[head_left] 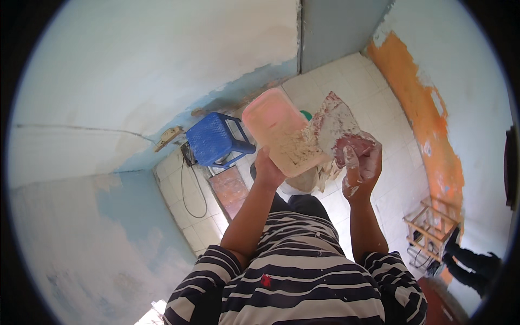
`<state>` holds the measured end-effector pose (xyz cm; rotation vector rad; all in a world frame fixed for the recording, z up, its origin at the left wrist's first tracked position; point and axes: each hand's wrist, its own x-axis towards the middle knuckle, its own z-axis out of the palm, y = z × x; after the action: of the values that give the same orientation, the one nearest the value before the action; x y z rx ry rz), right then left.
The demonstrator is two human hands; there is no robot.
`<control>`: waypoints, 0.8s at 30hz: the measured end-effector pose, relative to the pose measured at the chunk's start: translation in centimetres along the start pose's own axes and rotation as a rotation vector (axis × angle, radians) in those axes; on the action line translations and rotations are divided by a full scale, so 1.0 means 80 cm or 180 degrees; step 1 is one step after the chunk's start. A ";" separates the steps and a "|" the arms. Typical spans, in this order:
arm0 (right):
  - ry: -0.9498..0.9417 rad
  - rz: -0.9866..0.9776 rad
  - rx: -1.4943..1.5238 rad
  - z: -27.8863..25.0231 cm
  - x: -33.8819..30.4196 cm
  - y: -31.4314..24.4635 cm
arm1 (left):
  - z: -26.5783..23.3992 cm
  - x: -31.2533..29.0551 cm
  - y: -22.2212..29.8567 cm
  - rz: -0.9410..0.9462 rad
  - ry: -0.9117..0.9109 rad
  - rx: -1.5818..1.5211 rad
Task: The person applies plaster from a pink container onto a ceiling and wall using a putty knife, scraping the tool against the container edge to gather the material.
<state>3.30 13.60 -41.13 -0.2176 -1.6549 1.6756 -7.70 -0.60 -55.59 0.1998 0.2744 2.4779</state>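
My left hand (269, 169) is closed on the near left edge of a shallow pink plastic tray (269, 111), which is tilted in front of me. Lumpy off-white paste (300, 146) lies in the tray's near right part. In my right hand (363, 165) is a flat, pointed reddish piece (337, 122) smeared thickly with white paste; it looks like a scraper, though its exact kind is unclear. Its left edge meets the paste at the tray's right side. White smears cover my right thumb and fingers.
A blue plastic stool (211, 140) stands by the left wall, near a looped black cable (201, 203). A pale bag (303, 181) sits below the tray. A wooden stool frame (430, 230) and dark cloth (474, 265) are at right. A grey door (338, 32) is beyond.
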 end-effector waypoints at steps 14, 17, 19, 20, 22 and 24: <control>-0.0695 0.0149 0.0461 0.005 0.001 -0.034 | 0.001 -0.023 0.027 0.0334 0.0017 0.1615; -0.0567 0.0531 0.0501 -0.009 0.014 0.003 | -0.062 -0.002 0.027 0.0241 0.0486 0.0698; -0.0513 0.0695 0.0328 -0.012 0.018 0.039 | -0.116 0.013 0.026 0.0417 0.0872 0.1230; -0.0445 0.0888 0.0311 -0.016 0.021 0.057 | -0.144 0.021 0.020 0.0619 0.1221 0.1793; -0.0230 0.0947 0.0308 -0.024 0.029 0.091 | -0.181 0.045 0.008 0.0671 0.1605 0.2294; -0.0051 0.1043 0.0126 -0.035 0.032 0.115 | -0.214 0.064 -0.005 0.0833 0.2073 0.2707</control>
<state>-0.41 18.50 -48.97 -0.4786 -1.6632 1.9529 -15.04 0.29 -71.90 -0.2567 1.6567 2.4449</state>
